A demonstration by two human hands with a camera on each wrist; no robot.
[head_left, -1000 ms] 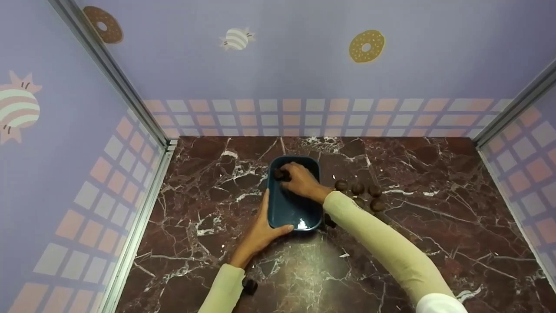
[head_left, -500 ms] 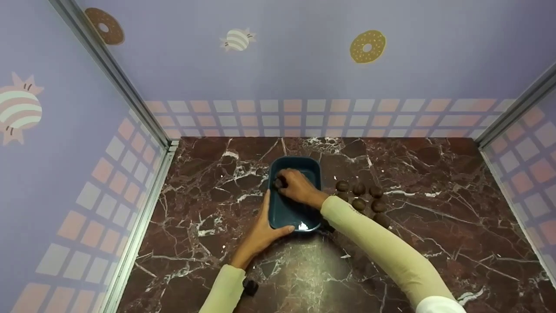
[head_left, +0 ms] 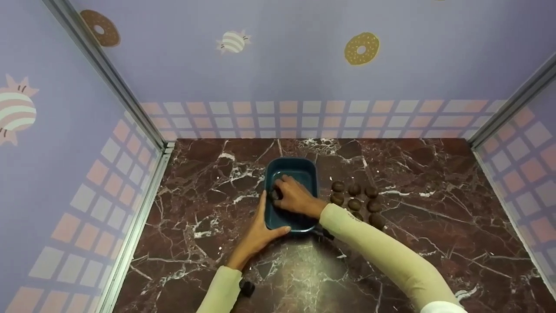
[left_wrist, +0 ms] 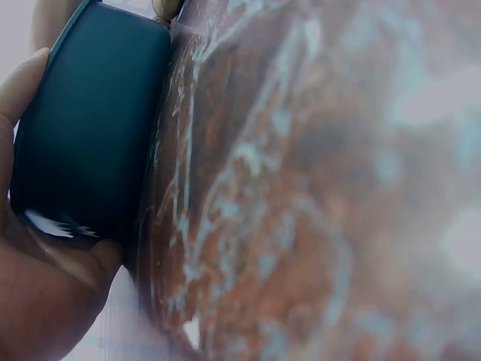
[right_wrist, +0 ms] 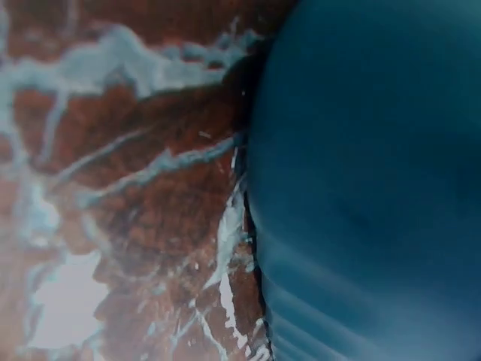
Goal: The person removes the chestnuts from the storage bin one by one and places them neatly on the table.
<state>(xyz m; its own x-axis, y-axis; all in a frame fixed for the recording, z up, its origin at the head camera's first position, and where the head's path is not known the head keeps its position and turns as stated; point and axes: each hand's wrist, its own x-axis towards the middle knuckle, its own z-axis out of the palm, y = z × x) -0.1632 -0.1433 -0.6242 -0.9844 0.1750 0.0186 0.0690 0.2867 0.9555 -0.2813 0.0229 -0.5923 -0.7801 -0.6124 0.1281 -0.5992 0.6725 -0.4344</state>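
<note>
A deep blue rectangular plastic box (head_left: 313, 174) stands on the marble table in the head view. My left hand (head_left: 257, 234) grips its near left corner, fingers along the left wall and thumb across the near end; the left wrist view shows this hand (left_wrist: 45, 293) against the outer wall. Inside the box, my right hand (head_left: 295, 198) pinches a dark brown walnut (head_left: 275, 194) near the left wall; fingertips partly hide it. Several walnuts (head_left: 354, 204) lie in rows right of the box. In the right wrist view the box wall (right_wrist: 361, 165) hides the hand.
The dark red marble table (head_left: 208, 191) has white veins and glossy reflections. Purple patterned panels (head_left: 295, 74) enclose it behind and at both sides. A metal edge strip (head_left: 134, 226) runs along the left. My right sleeve (head_left: 382, 248) passes close to the nearest walnuts.
My right hand has moved nearer along the box's left wall, with the walnut between its fingers. More of the walnut rows shows beside the sleeve. My left hand keeps its hold.
</note>
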